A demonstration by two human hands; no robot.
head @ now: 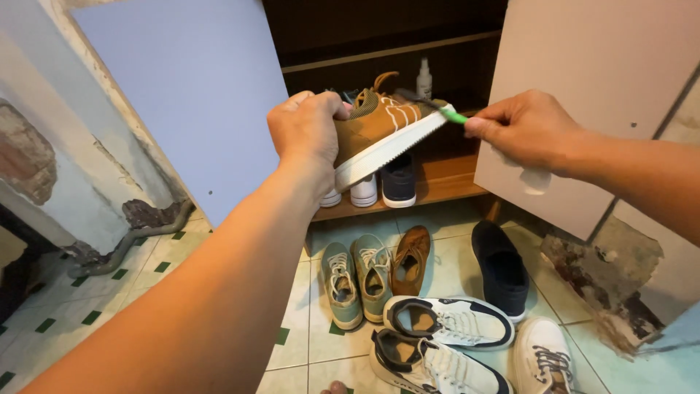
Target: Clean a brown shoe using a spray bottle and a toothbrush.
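My left hand (305, 131) grips the heel end of a brown sneaker (379, 131) with white laces and a white sole, holding it up tilted in front of an open shoe cabinet. My right hand (521, 128) pinches a green-handled toothbrush (437, 108) whose dark bristled head rests on the toe of that sneaker. Both arms reach forward from the bottom of the view.
The wooden cabinet shelf (445, 179) holds white and dark shoes; a small spray bottle (424, 79) stands on the shelf above. Cabinet doors (197, 95) hang open left and right. Several shoes lie on the tiled floor: a green pair (357, 277), a brown shoe (410, 259), a dark slip-on (502, 268), white sneakers (452, 321).
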